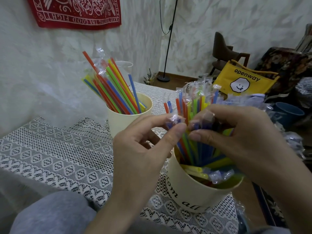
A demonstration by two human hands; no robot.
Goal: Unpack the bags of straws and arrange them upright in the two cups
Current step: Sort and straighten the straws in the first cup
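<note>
Left hand [145, 149] pinches the wrapped tip of a blue straw [173, 121] between thumb and forefinger. Right hand [236, 137] has its fingers [195, 125] curled round more wrapped tips just beside it. Both sit over the near cup [194, 188], right below the fingers, packed with wrapped straws [194, 105]; some lie flat across its rim.

Risks, as I read it:
- tugging one tip drags neighbours out, wrappers cling together
- sideways pull tips the near cup; it looks like light paper on a lace cloth [59, 157] over the worktop
- flat straws at the rim jam the upright ones or spill

Far cup [128, 115], beyond the left fingers, holds straws leaning left, one stray wrapper among them.

Text: near cup shows "com" and "all", rest hidden. Yellow bag [244, 80] beyond the right fingers reads "openway" over a smiley. Red banner [76, 12] on the wall, mirrored, reads "THE GOOD FIGHT".
</note>
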